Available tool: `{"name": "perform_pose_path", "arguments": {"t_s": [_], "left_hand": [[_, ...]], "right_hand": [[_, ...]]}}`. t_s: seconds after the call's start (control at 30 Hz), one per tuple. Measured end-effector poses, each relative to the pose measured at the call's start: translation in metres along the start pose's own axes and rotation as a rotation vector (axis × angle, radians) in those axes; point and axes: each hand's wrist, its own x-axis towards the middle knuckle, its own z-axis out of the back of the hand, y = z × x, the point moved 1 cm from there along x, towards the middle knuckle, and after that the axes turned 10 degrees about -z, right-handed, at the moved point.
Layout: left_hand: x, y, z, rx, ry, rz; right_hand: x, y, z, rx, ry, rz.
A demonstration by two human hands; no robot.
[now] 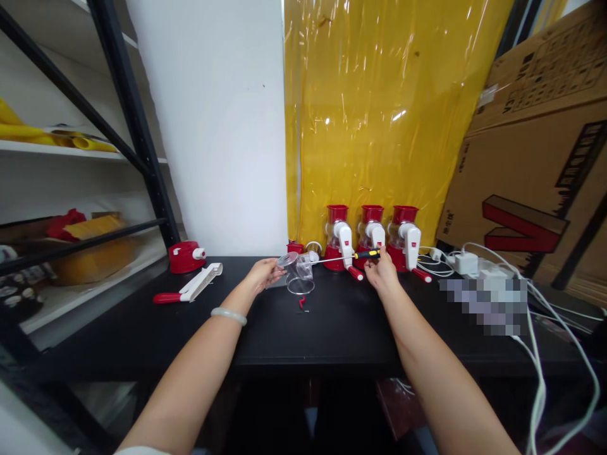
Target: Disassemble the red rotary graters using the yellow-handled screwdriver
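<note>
My left hand (269, 274) is closed on the rim of a clear plastic housing (300, 277) above the black table. In my right hand (382, 270) is a screwdriver (368, 254) with a yellow and black handle, its long shaft pointing left to the clear housing. Whether the tip touches the plastic is too small to tell. A small red part (302, 302) lies on the table just in front of the housing, with a tiny piece beside it.
Three red and white rotary graters (337, 237) stand at the back. At the left are a red base (184, 257) and a white crank with red handle (202, 282). White cables and adapters (466, 261) lie right, before a large cardboard box (531, 158). Shelving (142, 145) rises left.
</note>
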Motion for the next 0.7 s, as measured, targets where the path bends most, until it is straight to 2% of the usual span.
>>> {"name": "perform_pose_path", "arguments": {"t_s": [0.3, 0.5, 0.6, 0.7], "left_hand": [[-0.001, -0.001, 0.0, 0.013, 0.011, -0.004], [0.0, 0.0, 0.0, 0.018, 0.005, -0.01], [0.0, 0.001, 0.001, 0.016, 0.005, -0.011], [0.001, 0.001, 0.001, 0.005, 0.008, -0.008]], "right_hand": [[-0.003, 0.0, -0.004, 0.032, -0.071, -0.017], [-0.01, 0.006, -0.006, 0.036, 0.006, -0.032], [-0.012, 0.007, -0.007, 0.072, -0.053, -0.02], [-0.011, 0.004, -0.01, 0.045, -0.133, 0.067]]}}
